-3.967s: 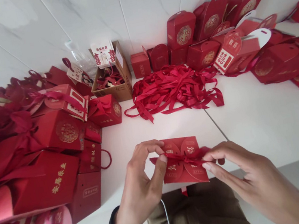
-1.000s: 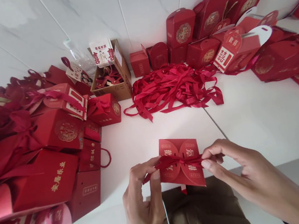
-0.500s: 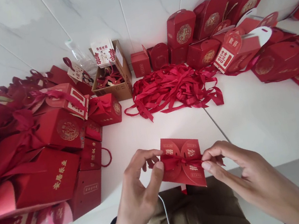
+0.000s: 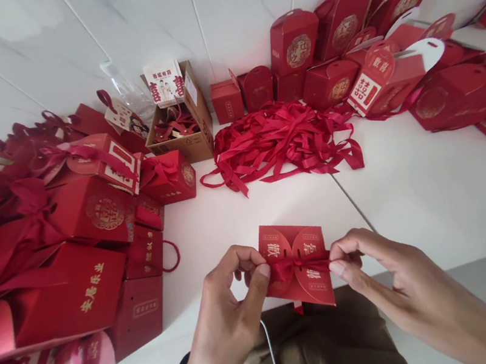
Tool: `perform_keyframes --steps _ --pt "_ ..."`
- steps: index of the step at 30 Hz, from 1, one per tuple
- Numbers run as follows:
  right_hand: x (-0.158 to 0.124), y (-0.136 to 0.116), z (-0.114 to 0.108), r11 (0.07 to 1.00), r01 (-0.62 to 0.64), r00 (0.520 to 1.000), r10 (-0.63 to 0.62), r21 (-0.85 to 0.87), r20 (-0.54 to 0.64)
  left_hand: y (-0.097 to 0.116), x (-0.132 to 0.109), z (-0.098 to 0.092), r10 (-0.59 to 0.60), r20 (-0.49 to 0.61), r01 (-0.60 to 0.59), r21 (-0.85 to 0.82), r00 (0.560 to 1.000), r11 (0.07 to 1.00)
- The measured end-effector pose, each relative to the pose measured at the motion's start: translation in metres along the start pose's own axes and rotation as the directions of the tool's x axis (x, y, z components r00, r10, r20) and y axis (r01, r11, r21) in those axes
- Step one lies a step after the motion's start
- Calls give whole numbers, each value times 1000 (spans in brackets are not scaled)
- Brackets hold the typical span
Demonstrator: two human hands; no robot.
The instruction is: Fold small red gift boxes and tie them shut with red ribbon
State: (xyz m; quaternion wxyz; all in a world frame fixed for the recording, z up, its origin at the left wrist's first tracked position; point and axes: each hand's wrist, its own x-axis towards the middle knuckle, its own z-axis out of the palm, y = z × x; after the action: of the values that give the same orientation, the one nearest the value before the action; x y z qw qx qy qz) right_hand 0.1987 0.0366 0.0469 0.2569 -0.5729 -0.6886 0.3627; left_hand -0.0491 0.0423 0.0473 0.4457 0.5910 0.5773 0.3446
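Observation:
A small red box (image 4: pixel 283 289) with gold characters lies on the white table's near edge. Across its top runs a dark red ribbon (image 4: pixel 299 263), knotted in the middle. The thumb and forefinger of my left hand (image 4: pixel 238 299) pinch the ribbon at the box's left side. At the right side, my right hand (image 4: pixel 385 276) has the ribbon's other end between thumb and fingertips. Both hands are closed on it, and the ribbon stretches fairly straight between them.
A heap of loose red ribbons (image 4: pixel 283 142) lies behind the box. Red gift boxes are piled at the left (image 4: pixel 86 213) and along the wall at the right (image 4: pixel 338 84). A cardboard carton (image 4: pixel 195 143) stands at the back; a white cable (image 4: pixel 271 356) hangs near my lap.
My left forefinger has drawn in from the box's edge and closed against the thumb on the ribbon. My right hand has hardly moved. The view has shifted slightly.

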Motion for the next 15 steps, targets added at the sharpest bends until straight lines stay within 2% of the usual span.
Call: perform_keyframes --steps 6,15 --pt "-2 -5 -1 999 -42 999 43 -29 28 -3 -2 -1 -121 89 133 -136 989 982" --pt "-2 -5 -3 997 -52 998 54 -63 40 -6 -5 -3 -99 105 116 -178 990 977"
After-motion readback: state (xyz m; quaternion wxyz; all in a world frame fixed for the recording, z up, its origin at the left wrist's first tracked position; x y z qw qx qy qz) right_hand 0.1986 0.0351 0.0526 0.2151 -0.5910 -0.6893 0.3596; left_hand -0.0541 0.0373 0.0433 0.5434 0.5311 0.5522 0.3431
